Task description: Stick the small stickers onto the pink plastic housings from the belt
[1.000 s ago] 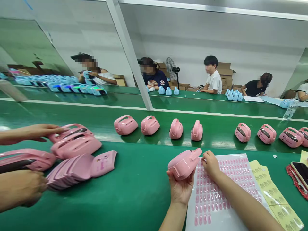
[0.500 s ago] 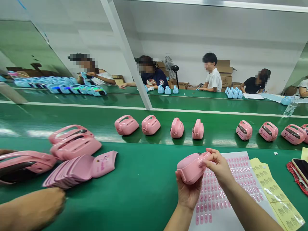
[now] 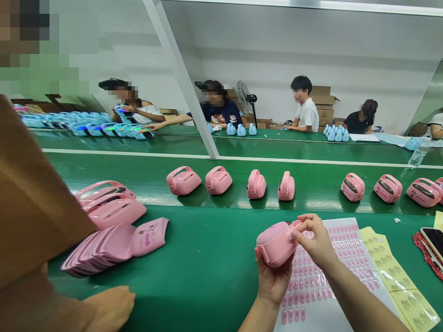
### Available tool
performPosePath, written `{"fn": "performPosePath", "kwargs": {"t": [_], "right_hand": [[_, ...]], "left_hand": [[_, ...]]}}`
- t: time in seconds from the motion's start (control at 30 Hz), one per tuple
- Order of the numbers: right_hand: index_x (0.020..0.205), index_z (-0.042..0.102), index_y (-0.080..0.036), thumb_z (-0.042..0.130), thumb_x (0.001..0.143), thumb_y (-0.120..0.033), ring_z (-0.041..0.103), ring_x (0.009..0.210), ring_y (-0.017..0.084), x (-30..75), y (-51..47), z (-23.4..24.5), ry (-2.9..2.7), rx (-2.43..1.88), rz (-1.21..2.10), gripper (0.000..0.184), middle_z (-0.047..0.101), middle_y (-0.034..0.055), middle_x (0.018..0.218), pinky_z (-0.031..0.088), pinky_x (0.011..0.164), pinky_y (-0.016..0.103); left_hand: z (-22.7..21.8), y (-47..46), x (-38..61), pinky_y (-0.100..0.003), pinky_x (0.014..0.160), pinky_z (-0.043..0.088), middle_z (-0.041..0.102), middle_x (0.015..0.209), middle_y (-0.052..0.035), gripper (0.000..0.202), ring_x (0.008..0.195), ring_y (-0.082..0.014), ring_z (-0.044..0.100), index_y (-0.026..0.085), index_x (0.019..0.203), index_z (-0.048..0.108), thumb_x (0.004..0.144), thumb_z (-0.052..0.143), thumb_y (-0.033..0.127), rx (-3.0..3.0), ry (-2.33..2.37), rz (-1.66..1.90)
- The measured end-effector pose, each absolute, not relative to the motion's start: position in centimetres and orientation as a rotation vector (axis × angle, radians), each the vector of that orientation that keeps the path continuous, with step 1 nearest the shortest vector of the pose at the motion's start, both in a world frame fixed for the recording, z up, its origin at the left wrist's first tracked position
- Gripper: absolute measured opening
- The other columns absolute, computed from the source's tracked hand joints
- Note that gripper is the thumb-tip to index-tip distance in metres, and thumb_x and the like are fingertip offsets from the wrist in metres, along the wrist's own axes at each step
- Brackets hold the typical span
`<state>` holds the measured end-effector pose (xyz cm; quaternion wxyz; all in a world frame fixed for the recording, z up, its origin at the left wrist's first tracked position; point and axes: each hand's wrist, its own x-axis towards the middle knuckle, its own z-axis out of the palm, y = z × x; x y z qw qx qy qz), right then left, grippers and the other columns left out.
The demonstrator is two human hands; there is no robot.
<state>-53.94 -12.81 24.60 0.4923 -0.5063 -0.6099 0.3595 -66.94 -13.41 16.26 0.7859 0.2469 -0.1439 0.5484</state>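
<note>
My left hand (image 3: 273, 276) grips a pink plastic toy case (image 3: 275, 242) from below, holding it above the green table. My right hand (image 3: 313, 240) is closed in a pinch against the case's right end, fingertips pressed on its handle part. Under both hands lies a white sheet of small pink oval stickers (image 3: 332, 263). Whether a sticker is between the fingertips I cannot make out.
A co-worker's arm and shoulder (image 3: 31, 221) fill the left side, a hand (image 3: 110, 306) low on the table. Stacked pink panels (image 3: 114, 244) and cases (image 3: 107, 203) lie left. Pink cases (image 3: 218, 180) line the belt. Yellow label sheets (image 3: 398, 276) and a phone (image 3: 432, 242) sit right.
My right hand left the sticker sheet and now pinches at the case's end, which has shifted right. The co-worker leaned in, now covering the left side.
</note>
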Motion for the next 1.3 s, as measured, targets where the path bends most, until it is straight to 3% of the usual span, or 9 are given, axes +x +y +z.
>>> {"fn": "performPosePath", "kwargs": {"t": [0.2,0.37,0.47,0.6,0.77,0.9,1.1,1.2,1.3], "right_hand": [[0.07,0.06,-0.02,0.058,0.072,-0.02,0.051,0.099,0.024,-55.1,-13.6,24.5,-1.545,-1.2,0.58,0.002,0.051,0.0085,0.096,0.04,0.088,0.043],[0.116,0.046,-0.022,0.071,0.059,-0.024,0.043,0.112,0.026,-55.5,-13.9,24.2,-1.56,-1.212,0.619,0.063,0.045,0.0109,0.118,0.034,0.098,0.045],[0.125,0.037,-0.023,0.073,0.056,-0.027,0.039,0.118,0.026,-55.5,-13.8,24.0,-1.576,-1.19,0.806,0.078,0.04,0.01,0.126,0.032,0.101,0.043],[0.12,0.044,-0.024,0.061,0.072,-0.033,0.043,0.117,0.024,-55.2,-13.8,23.9,-1.495,-1.081,0.926,0.051,0.044,0.0091,0.123,0.036,0.098,0.042],[0.088,0.062,-0.024,0.051,0.081,-0.026,0.048,0.11,0.022,-55.0,-14.4,24.7,-1.611,-0.913,0.703,0.013,0.052,0.0083,0.107,0.041,0.093,0.04],[0.084,0.06,-0.023,0.055,0.078,-0.019,0.051,0.106,0.021,-55.3,-14.7,24.7,-1.738,-0.831,0.456,0.009,0.052,0.0088,0.105,0.043,0.092,0.04],[0.099,0.059,-0.024,0.051,0.081,-0.015,0.05,0.109,0.021,-54.7,-13.9,23.1,-1.903,-0.686,0.1,0.021,0.055,0.0087,0.107,0.036,0.098,0.047],[0.108,0.057,-0.023,0.045,0.083,-0.019,0.047,0.115,0.023,-54.1,-12.3,21.8,-1.914,-0.721,0.159,0.027,0.051,0.0117,0.118,0.04,0.095,0.045],[0.107,0.058,-0.02,0.041,0.084,-0.02,0.053,0.104,0.022,-54.1,-9.6,20.5,-1.764,-1.069,0.366,0.028,0.055,0.0127,0.109,0.047,0.084,0.04]], "left_hand": [[16.5,-13.7,-67.0,-0.019,0.101,0.029,0.053,0.129,-0.0059,0.059,0.12,-0.0106,0.045,0.019,0.127,0.047,0.089,0.02,0.054,0.601,-0.243,1.192],[14.8,-13.6,-67.1,-0.018,0.097,0.035,0.055,0.127,0.0002,0.066,0.118,-0.011,0.047,0.024,0.125,0.049,0.085,0.012,0.061,0.635,-0.158,1.2],[13.7,-13.7,-67.3,-0.019,0.098,0.034,0.055,0.127,0.0035,0.061,0.117,-0.0102,0.048,0.028,0.125,0.049,0.088,0.008,0.055,0.666,-0.091,1.251],[13.7,-14.0,-67.5,-0.021,0.098,0.035,0.054,0.128,0.0035,0.061,0.119,-0.0111,0.046,0.031,0.123,0.05,0.085,0.013,0.061,0.609,-0.032,1.232],[14.9,-14.3,-67.3,-0.023,0.098,0.036,0.058,0.124,-0.0033,0.055,0.117,-0.0141,0.049,0.023,0.12,0.055,0.085,0.028,0.057,0.49,-0.06,1.238],[15.3,-14.4,-66.8,-0.02,0.098,0.035,0.059,0.122,-0.0103,0.047,0.114,-0.0143,0.051,0.014,0.122,0.053,0.089,0.033,0.042,0.43,-0.147,1.317],[15.6,-14.2,-66.7,-0.02,0.096,0.037,0.058,0.124,-0.0108,0.058,0.116,-0.0155,0.05,0.015,0.131,0.041,0.084,0.037,0.049,0.409,-0.309,1.247],[16.2,-13.7,-67.9,-0.03,0.095,0.04,0.057,0.124,-0.0103,0.06,0.117,-0.0212,0.05,0.02,0.135,0.033,0.082,0.041,0.048,0.356,-0.288,1.299],[16.8,-13.0,-69.5,-0.031,0.086,0.048,0.06,0.121,-0.0053,0.064,0.113,-0.023,0.052,0.029,0.134,0.033,0.076,0.047,0.052,0.364,-0.188,1.343]]}}
